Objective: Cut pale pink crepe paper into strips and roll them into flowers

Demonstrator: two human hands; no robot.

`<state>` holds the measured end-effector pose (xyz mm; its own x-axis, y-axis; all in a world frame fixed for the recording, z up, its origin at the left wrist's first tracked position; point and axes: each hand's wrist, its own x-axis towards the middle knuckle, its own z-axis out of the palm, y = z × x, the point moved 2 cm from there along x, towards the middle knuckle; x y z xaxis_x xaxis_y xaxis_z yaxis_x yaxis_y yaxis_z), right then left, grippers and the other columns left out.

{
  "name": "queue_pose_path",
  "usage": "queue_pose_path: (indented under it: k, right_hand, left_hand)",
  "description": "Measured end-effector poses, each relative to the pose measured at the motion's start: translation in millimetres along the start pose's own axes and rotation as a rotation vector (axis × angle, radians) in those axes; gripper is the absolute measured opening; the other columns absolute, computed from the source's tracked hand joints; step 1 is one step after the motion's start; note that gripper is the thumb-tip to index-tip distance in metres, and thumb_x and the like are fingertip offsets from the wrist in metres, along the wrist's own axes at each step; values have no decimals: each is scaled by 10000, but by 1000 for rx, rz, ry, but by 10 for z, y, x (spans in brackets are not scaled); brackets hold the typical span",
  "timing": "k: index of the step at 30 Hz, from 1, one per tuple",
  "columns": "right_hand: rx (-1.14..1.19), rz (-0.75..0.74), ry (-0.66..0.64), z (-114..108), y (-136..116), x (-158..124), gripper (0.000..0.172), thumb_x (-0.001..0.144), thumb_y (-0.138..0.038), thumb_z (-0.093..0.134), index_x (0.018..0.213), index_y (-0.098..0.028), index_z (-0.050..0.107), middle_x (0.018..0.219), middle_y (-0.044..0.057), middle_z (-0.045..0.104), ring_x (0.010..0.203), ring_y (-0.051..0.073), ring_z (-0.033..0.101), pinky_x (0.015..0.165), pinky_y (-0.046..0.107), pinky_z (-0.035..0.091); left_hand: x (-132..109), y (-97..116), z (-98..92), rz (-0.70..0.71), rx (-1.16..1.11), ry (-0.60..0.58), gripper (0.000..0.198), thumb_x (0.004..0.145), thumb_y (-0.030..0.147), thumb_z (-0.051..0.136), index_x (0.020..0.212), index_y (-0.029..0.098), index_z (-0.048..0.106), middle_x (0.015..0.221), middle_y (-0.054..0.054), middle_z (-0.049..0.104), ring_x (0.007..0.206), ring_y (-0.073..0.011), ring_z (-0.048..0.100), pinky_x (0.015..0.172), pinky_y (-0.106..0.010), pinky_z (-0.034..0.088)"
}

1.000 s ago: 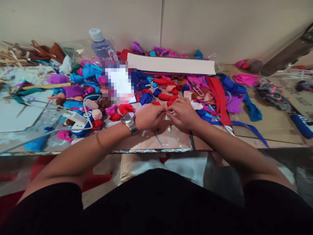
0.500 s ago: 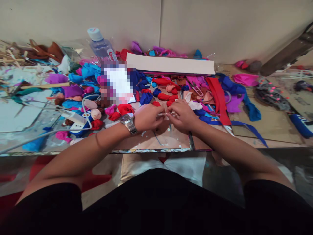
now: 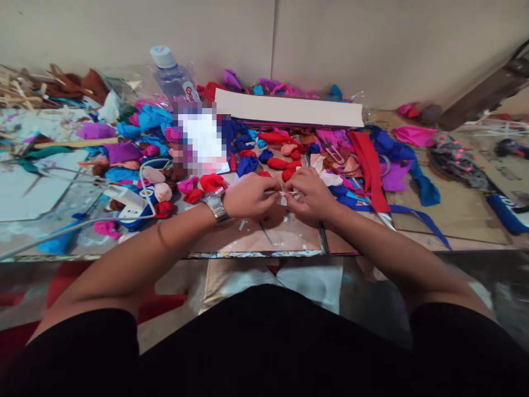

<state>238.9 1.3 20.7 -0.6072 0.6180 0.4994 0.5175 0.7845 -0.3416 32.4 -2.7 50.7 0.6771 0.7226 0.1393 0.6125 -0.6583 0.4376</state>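
My left hand (image 3: 248,197), with a metal watch on its wrist, is closed in a pinch over the front of the table. Facing it, my right hand (image 3: 309,194) is also closed, its fingertips almost touching those of the left. Between them shows a small, thin whitish strip (image 3: 283,199), gripped from both sides; I cannot tell if it is paper or tape. Just beyond the hands lie crumpled red paper pieces (image 3: 285,163) and a blue one (image 3: 248,165).
A plastic bottle (image 3: 176,82) stands at the back left near a blurred bright screen (image 3: 202,138). A long cream board (image 3: 289,108) lies behind. A white cable (image 3: 82,225) with a charger (image 3: 126,199) runs left; pliers (image 3: 41,157) lie beyond. Red (image 3: 367,171) and blue strips (image 3: 413,212) lie right.
A small pale flap of the whitish strip now hangs below my fingertips. My left hand has turned slightly; both hands stay in nearly the same place.
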Motion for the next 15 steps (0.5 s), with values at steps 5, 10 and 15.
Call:
queue_pose_path:
  k: [5, 10, 15]
  right_hand:
    - [-15, 3, -17, -16, 18, -7, 212, 970, -425, 644, 977, -229, 724, 891, 54, 756, 921, 255, 626, 935, 451, 357]
    - [-27, -12, -11, 18, 8, -3, 233, 1007, -384, 603, 894, -221, 725, 841, 51, 753, 878, 239, 634, 929, 448, 359]
    - [-3, 15, 34, 5, 56, 4, 162, 950, -325, 634, 837, -221, 684, 812, 35, 721, 853, 232, 636, 912, 434, 371]
  left_hand:
    - [20, -47, -62, -41, -44, -62, 256, 910, 303, 522, 928, 164, 736, 755, -32, 701, 620, -138, 534, 656, -284, 363]
    - [23, -62, -86, -47, -78, -101, 288, 921, 324, 508, 997, 156, 728, 827, -42, 728, 687, -154, 593, 682, -279, 398]
    - [23, -94, -136, -93, 11, -154, 317, 845, 198, 494, 1022, 181, 757, 817, -35, 726, 685, -159, 596, 678, -277, 397]
